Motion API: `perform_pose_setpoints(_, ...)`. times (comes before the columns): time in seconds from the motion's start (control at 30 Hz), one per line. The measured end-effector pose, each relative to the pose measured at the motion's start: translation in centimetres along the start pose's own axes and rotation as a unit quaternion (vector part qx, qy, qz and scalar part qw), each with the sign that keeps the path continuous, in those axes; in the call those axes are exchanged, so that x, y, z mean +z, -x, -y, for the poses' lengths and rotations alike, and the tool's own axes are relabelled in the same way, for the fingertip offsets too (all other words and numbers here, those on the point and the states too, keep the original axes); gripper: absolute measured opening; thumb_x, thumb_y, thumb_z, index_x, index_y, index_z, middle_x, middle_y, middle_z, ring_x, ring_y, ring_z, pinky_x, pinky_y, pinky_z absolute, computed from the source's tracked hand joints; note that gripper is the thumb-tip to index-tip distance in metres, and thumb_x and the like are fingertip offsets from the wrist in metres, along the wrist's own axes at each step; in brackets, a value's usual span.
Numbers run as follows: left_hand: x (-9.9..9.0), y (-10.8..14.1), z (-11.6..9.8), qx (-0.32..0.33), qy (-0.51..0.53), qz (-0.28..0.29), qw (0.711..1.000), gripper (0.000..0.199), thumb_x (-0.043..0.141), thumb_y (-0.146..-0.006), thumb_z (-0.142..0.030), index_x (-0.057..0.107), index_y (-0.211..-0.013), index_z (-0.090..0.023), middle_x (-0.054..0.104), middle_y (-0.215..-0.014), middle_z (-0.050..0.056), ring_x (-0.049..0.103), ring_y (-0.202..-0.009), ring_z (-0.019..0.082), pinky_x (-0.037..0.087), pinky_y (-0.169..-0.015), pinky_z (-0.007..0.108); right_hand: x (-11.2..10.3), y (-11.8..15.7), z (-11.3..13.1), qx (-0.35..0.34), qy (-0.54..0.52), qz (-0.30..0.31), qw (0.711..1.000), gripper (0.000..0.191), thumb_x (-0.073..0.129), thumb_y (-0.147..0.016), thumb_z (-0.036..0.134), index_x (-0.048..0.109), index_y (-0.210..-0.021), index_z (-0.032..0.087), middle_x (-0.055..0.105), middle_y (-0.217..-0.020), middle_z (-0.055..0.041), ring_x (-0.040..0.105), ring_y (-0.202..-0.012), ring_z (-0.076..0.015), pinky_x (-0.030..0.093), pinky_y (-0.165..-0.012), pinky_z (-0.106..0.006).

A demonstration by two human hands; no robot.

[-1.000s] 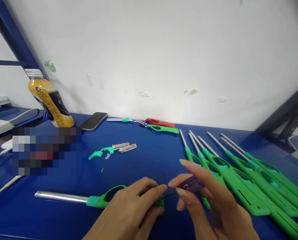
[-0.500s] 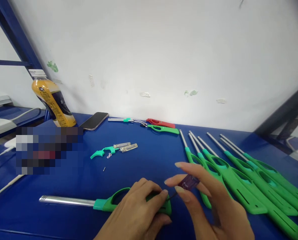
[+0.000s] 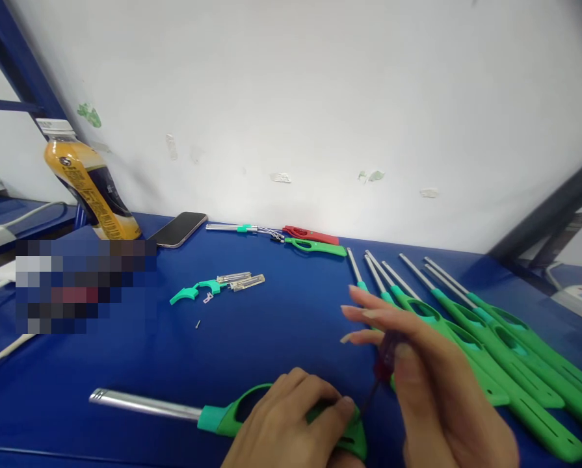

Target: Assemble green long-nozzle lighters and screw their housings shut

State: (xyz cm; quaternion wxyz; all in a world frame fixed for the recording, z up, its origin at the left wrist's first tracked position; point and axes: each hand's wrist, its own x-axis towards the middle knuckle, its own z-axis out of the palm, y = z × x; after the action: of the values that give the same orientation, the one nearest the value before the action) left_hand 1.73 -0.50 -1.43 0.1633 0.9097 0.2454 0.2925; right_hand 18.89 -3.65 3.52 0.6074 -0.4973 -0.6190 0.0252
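Under my left hand (image 3: 295,419) lies a green gas lighter (image 3: 217,419) with a long metal tube pointing left. My left fingers wrap over its handle and hide much of it. Between thumb and fingers, my right hand (image 3: 432,377) grips a small screwdriver (image 3: 387,354) with a dark purple handle. The thin shaft slants down to the handle end of the lighter, beside my left fingertips. Whether its tip sits in a screw, I cannot tell.
Several green lighters (image 3: 495,364) lie at right. Behind are teal trigger pieces (image 3: 207,287), clear fuel tanks (image 3: 246,281), a screw (image 3: 198,324), red (image 3: 315,235) and green casing halves (image 3: 320,247), a phone (image 3: 181,229) and a yellow bottle (image 3: 93,182). A white wall (image 3: 291,97) stands behind.
The lighter and my left hand have shifted right and slightly down in view. My right hand has tilted the screwdriver from nearly level to steeper, its fingers now more stretched.
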Motion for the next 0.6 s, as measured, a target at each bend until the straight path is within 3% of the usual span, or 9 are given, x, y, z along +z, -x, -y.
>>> perform_pose_setpoints(0.07,-0.07,-0.17,0.11,-0.013,-0.01,-0.009,1.0,0.043,0.091,-0.095,-0.034,0.074,-0.132,-0.021,0.082,-0.116,0.004,0.078,-0.096,0.025,0.069,-0.081,0.036,0.12,0.04,0.45,0.009,-0.024,-0.027,0.999,0.026,0.06,-0.112,0.018,0.081,-0.121,0.03,0.087,-0.119,-0.0035,0.084,-0.086,-0.0187,0.069,-0.069,-0.026)
perform_pose_setpoints(0.2,-0.15,-0.36,0.22,-0.05,-0.022,-0.003,0.999,0.036,0.085,-0.097,-0.019,0.073,-0.131,-0.024,0.081,-0.12,0.003,0.077,-0.098,0.027,0.069,-0.085,0.041,-0.02,0.02,0.2,-0.058,-0.04,-0.048,0.996,0.031,0.081,-0.093,0.007,0.086,-0.11,0.032,0.079,-0.083,0.001,0.075,-0.068,-0.0181,0.062,-0.055,-0.027)
perform_pose_setpoints(0.3,-0.12,-0.17,0.28,-0.05,-0.027,-0.001,0.998,0.036,0.082,-0.097,-0.015,0.072,-0.13,-0.025,0.08,-0.121,0.004,0.077,-0.101,0.028,0.069,-0.086,0.041,-0.31,-0.14,-0.07,-0.082,0.01,-0.043,0.996,0.033,0.079,-0.095,0.01,0.085,-0.118,0.032,0.077,-0.087,-0.0008,0.074,-0.07,-0.0174,0.06,-0.054,-0.026)
perform_pose_setpoints(0.43,0.0,0.07,0.34,-0.035,-0.04,-0.008,0.999,0.04,0.082,-0.098,-0.019,0.07,-0.136,-0.023,0.079,-0.122,0.006,0.077,-0.104,0.028,0.069,-0.086,0.041,-0.31,-0.32,0.43,-0.033,0.014,-0.017,0.999,0.03,0.058,-0.109,0.016,0.083,-0.118,0.031,0.084,-0.101,-0.0023,0.08,-0.079,-0.0194,0.067,-0.069,-0.03)
perform_pose_setpoints(0.6,-0.02,-0.09,0.09,-0.046,-0.04,0.008,0.998,0.041,0.078,-0.099,-0.015,0.069,-0.138,-0.025,0.079,-0.125,0.005,0.076,-0.105,0.029,0.069,-0.092,0.045,-0.7,-0.27,0.38,-0.089,0.004,-0.013,0.996,0.03,0.076,-0.095,0.007,0.082,-0.113,0.031,0.079,-0.087,0.0001,0.074,-0.069,-0.0163,0.062,-0.057,-0.024)
